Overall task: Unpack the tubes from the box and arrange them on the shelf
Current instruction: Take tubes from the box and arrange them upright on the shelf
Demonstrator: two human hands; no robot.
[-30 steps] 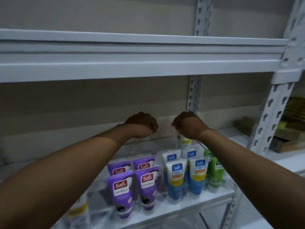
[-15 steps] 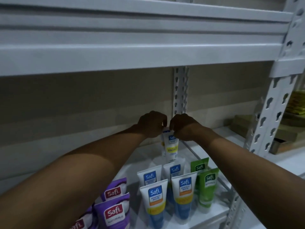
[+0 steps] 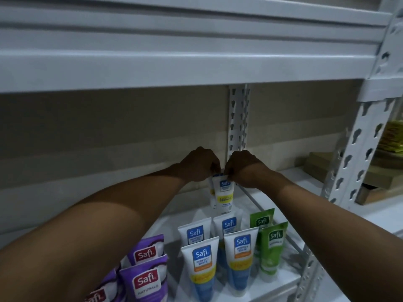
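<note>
At the back of the white shelf (image 3: 268, 197), my left hand (image 3: 197, 165) and my right hand (image 3: 245, 167) both pinch the top edge of a white tube with a blue label and yellow band (image 3: 223, 196); a second tube stands just behind it. The tubes stand upright near the back wall. In front of them stand rows of white-and-blue tubes (image 3: 201, 264), green tubes (image 3: 272, 247) to the right and purple tubes (image 3: 145, 277) to the left. No box is in view.
An upper shelf beam (image 3: 174, 68) hangs low over my arms. A perforated upright post (image 3: 353, 153) stands at the right, another (image 3: 238, 118) at the back. Brown cartons (image 3: 379, 171) lie on the neighbouring shelf to the right.
My hands came together and lifted into view the white tubes at the back. The camera dropped and shifted, so the front rows moved right and down in view.
</note>
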